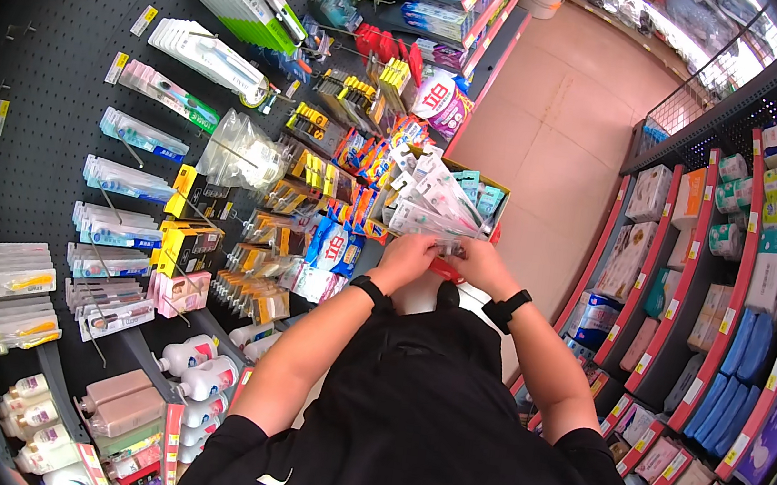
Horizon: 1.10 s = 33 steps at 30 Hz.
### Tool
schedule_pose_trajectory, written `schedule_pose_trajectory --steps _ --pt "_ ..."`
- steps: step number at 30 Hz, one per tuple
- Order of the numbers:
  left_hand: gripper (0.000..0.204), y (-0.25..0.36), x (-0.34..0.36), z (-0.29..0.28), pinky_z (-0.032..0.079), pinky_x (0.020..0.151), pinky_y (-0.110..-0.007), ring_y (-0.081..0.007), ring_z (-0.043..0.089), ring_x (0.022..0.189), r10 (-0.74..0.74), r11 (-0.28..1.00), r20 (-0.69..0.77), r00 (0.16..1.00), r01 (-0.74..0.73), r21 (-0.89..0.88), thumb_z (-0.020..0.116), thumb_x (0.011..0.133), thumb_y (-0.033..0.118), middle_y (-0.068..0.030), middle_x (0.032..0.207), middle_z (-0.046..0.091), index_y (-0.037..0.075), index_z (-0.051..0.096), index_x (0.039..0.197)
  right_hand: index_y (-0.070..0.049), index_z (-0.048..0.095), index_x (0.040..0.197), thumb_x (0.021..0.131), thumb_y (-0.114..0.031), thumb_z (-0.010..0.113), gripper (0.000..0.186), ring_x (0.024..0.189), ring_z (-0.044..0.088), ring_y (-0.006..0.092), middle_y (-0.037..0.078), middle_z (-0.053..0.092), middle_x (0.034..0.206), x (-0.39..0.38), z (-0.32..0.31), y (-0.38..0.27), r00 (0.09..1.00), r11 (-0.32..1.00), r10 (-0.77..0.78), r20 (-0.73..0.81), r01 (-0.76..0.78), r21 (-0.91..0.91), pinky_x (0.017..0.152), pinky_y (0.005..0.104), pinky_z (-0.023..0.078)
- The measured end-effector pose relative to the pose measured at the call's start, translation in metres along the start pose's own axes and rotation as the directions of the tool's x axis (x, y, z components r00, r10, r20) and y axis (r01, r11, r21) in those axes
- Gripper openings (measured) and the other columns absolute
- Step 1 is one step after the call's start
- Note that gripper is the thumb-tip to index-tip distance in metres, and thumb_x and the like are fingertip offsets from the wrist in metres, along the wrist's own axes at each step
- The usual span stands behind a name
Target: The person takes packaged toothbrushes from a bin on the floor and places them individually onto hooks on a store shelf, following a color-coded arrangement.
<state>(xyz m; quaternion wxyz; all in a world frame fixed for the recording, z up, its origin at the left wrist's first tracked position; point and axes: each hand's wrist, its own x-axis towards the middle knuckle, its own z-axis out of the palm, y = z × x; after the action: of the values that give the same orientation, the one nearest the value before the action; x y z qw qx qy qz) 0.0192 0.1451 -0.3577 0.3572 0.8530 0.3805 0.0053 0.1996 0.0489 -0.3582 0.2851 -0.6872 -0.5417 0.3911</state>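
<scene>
In front of my body a cardboard box (505, 203) holds several white and clear blister packs (437, 195), with teal packs (487, 197) at its far right side. My left hand (409, 259) and my right hand (483, 267) meet at the box's near edge. Between them is a clear plastic package (447, 247), pinched by the fingers of both. What lies inside that package is too small to make out. Dark bands circle both wrists.
On the left, a black pegboard (49, 108) carries hooks of hanging toothbrush packs (208, 64). White bottles (206, 375) line the shelf below. Bagged detergent (438, 100) stands beyond the box. Across the tiled aisle (558, 99), shelves hold wrapped paper packs (651, 193).
</scene>
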Motion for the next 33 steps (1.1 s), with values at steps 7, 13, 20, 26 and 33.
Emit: schedule_pose_trajectory --steps 7,13,20,26,33 --pt "0.022 -0.004 -0.002 0.004 0.054 0.080 -0.052 -0.0397 0.068 0.095 0.003 1.000 -0.010 1.000 -0.003 0.011 0.058 0.097 0.025 -0.0169 0.098 0.073 0.012 0.072 0.108 -0.004 0.068 0.108 0.086 -0.021 0.072 0.028 0.092 0.068 0.0438 0.025 0.070 0.095 -0.008 0.022 0.001 0.993 0.997 -0.025 -0.113 0.016 -0.080 0.079 0.0510 0.054" --pt "0.021 -0.010 0.003 0.017 0.054 0.078 -0.051 -0.0363 0.069 0.095 0.004 0.997 -0.010 1.000 -0.003 0.076 0.058 0.096 0.023 -0.0143 0.099 0.074 0.015 0.073 0.108 -0.005 0.068 0.105 0.089 -0.019 0.067 0.022 0.091 0.068 0.0424 0.023 0.071 0.094 -0.010 0.020 -0.007 0.967 0.992 -0.107 -0.229 0.089 -0.089 0.078 0.0501 0.055" --pt "0.021 -0.026 -0.001 0.045 0.054 0.079 -0.050 -0.0346 0.070 0.096 -0.105 0.993 0.018 0.994 0.104 0.052 0.058 0.097 0.024 -0.0130 0.101 0.074 0.016 0.070 0.112 -0.009 0.074 0.099 0.094 -0.021 0.058 0.021 0.082 0.071 0.0393 0.018 0.073 0.088 0.002 0.031 0.002 0.997 0.905 -0.004 -0.075 -0.028 -0.424 0.072 0.0501 0.057" --pt "0.026 -0.016 -0.013 0.030 0.054 0.083 -0.049 -0.0371 0.068 0.101 -0.112 0.990 -0.038 0.993 0.108 -0.090 0.056 0.098 0.023 -0.0142 0.106 0.073 0.016 0.066 0.120 -0.010 0.074 0.093 0.093 -0.021 0.057 0.020 0.080 0.072 0.0397 0.019 0.072 0.084 0.015 0.039 0.004 1.000 0.855 0.007 -0.002 -0.007 -0.518 0.069 0.0511 0.057" --pt "0.033 -0.008 -0.032 0.021 0.054 0.087 -0.046 -0.0366 0.067 0.105 -0.163 0.980 -0.096 0.982 0.149 -0.133 0.058 0.098 0.022 -0.0156 0.113 0.071 0.010 0.064 0.128 -0.008 0.072 0.099 0.091 -0.021 0.061 0.019 0.082 0.072 0.0392 0.018 0.073 0.088 0.008 0.040 0.000 0.998 0.895 -0.064 -0.016 0.050 -0.443 0.072 0.0499 0.057"
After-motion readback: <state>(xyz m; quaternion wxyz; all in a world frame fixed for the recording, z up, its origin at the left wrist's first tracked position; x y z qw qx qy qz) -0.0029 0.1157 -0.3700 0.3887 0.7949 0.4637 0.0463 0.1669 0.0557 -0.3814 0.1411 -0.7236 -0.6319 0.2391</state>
